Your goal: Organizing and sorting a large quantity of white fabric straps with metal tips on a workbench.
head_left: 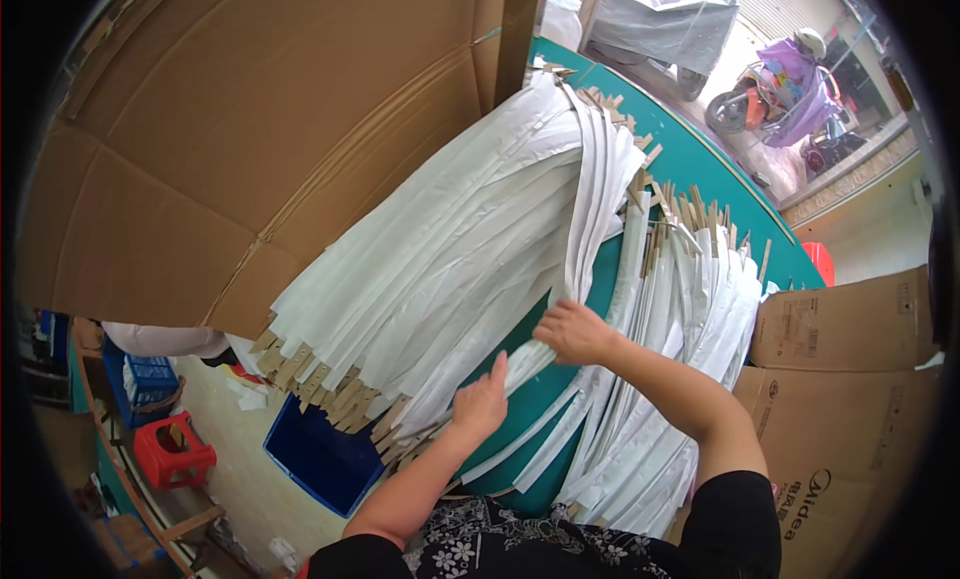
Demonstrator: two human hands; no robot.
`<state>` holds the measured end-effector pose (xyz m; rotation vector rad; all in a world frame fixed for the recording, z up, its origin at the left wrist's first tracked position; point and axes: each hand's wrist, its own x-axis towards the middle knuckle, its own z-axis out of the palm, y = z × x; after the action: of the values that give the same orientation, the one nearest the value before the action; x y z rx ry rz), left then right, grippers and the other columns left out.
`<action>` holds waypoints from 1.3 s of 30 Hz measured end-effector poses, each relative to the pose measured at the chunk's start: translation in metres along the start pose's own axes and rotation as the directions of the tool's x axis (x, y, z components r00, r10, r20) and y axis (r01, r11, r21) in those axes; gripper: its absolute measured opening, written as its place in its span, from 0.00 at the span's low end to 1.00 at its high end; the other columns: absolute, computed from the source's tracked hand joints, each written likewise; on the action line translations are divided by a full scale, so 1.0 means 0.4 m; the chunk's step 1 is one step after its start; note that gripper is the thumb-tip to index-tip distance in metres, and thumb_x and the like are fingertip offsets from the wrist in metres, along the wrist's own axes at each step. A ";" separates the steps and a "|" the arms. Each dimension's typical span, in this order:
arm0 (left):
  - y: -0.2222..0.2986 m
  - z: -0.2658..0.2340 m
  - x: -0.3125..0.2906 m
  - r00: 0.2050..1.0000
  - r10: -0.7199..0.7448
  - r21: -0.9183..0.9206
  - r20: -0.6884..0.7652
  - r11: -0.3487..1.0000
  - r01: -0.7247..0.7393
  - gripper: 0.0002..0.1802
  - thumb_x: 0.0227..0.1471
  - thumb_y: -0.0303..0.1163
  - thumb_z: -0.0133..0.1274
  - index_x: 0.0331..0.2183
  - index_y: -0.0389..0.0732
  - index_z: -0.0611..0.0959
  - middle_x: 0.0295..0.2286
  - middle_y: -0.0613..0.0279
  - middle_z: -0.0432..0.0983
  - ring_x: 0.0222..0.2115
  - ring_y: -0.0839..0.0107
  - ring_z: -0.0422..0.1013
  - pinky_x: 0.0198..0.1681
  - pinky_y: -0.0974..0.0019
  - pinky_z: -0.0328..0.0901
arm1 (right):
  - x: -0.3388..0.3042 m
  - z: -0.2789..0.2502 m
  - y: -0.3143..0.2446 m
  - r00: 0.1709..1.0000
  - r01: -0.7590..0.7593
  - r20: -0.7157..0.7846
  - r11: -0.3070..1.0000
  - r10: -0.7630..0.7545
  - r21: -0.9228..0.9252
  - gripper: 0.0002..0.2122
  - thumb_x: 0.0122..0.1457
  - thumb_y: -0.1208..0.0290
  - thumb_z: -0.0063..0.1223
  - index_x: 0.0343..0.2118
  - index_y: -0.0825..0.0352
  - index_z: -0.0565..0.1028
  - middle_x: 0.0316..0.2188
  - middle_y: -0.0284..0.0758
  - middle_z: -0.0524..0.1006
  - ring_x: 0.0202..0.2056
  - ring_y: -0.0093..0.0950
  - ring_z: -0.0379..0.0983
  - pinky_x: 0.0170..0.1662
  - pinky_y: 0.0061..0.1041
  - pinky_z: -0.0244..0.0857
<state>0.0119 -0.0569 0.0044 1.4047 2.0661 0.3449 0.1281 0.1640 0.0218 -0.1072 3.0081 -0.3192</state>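
A long pile of white strips (470,219) with brown ends lies on a green table, to the left of my hands. My right hand (575,334) is closed over a narrow bundle of white strips (530,364) at the pile's right side. Lower down and to the left, my left hand (480,407) is curled at the same bundle, with one digit stretched out along it. The undersides of its fingers are hidden. To the right of my right hand is a second heap of white strips (655,379), also brown-ended at the far side.
The green table (690,144) runs away to the upper right. A large cardboard sheet (270,129) walls the left side; cardboard boxes (840,379) stand at right. A dark blue bin (325,454) and a red stool (172,451) are at lower left. Covered vehicles stand outside.
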 end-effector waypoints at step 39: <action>0.043 0.053 -0.026 0.852 0.356 -0.134 -0.384 0.892 -0.432 0.26 0.39 0.42 0.61 0.40 0.38 0.77 0.35 0.52 0.73 0.39 0.53 0.70 0.43 0.51 0.64 | -0.370 0.249 0.066 0.661 -0.736 -0.158 0.675 0.733 0.054 0.11 0.48 0.61 0.60 0.23 0.63 0.75 0.29 0.38 0.73 0.42 0.37 0.68 0.53 0.35 0.59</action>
<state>0.0403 -0.0619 0.0004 1.7256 1.9086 1.0317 0.2852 0.1815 -0.0647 1.1725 2.8818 -0.2141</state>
